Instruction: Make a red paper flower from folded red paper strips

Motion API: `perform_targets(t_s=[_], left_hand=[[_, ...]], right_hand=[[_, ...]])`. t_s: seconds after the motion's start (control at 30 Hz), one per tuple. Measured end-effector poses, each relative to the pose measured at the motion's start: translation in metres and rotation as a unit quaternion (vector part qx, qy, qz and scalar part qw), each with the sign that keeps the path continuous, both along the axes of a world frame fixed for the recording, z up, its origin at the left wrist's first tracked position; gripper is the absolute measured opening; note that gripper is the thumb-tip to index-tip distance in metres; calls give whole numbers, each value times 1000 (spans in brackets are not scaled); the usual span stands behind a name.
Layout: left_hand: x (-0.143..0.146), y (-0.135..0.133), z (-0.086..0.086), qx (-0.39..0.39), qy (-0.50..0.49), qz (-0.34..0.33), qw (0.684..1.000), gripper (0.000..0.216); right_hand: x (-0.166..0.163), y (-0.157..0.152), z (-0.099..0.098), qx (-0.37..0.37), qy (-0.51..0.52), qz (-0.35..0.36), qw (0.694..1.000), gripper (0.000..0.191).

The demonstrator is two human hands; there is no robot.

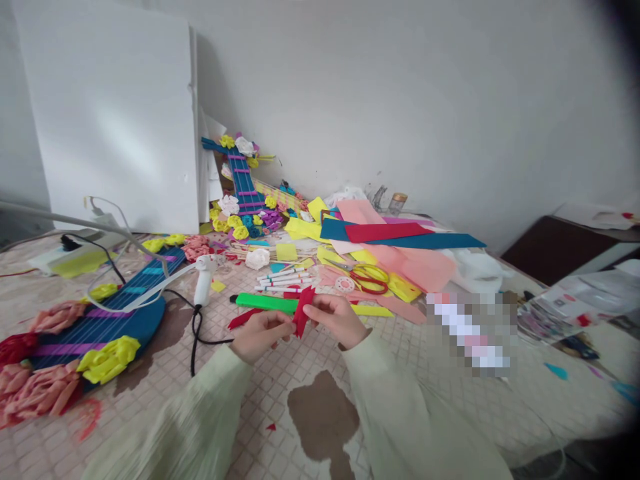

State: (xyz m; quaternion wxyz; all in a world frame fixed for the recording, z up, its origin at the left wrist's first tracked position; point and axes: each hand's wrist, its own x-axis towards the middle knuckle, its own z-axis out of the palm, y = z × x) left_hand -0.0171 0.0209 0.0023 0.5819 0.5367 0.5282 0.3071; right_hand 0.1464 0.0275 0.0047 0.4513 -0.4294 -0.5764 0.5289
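A small piece of folded red crepe paper (303, 308) is pinched upright between my two hands above the table's middle. My left hand (264, 333) grips its lower left side with thumb and fingertips. On the right edge, the thumb and fingers of my right hand (341, 320) close on the same piece. Just behind my hands lies a long bright green object (266, 303), partly covered by the red paper. Another red piece (245, 319) rests beside my left hand. Several white markers (283, 280) lie behind, and scissors with red-and-yellow handles (371, 279) are farther right.
A white glue gun (203, 281) with a black cord stands at left, near a blue guitar-shaped piece (143, 297) with paper flowers. Another decorated guitar shape (245, 180) leans at the back. Crepe paper strips (395, 233) are piled at back right; a clear plastic bag (565, 300) lies far right.
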Motion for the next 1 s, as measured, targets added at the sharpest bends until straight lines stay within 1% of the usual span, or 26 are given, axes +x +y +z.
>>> perform_targets(t_s=[0.1,0.23,0.33,0.53,0.63,0.83,1.0], left_hand=[[-1,1,-1,25,-15,1,1000,19],[0,3,-2,80,-39,50,995,26],[1,4,-2,98,-60,68,991,28],[1,6,-5,99,-89,70,989,29],[1,7,-7,91,-94,63,989,31],[3,7,-9,82,-135,77,984,32],[3,7,-10,96,-124,65,985,31]], right_hand=[[-1,-2,2,0,3,-3,1000,27],[-3,-2,2,-1,5,6,1000,28],[-3,-2,0,-3,2,17,1000,28],[-4,-2,-4,-8,1,35,999,26],[-4,-3,-3,-14,-10,37,999,25],[-4,-3,-2,-10,-16,32,999,26],[-2,-2,-5,-9,-26,40,999,26]])
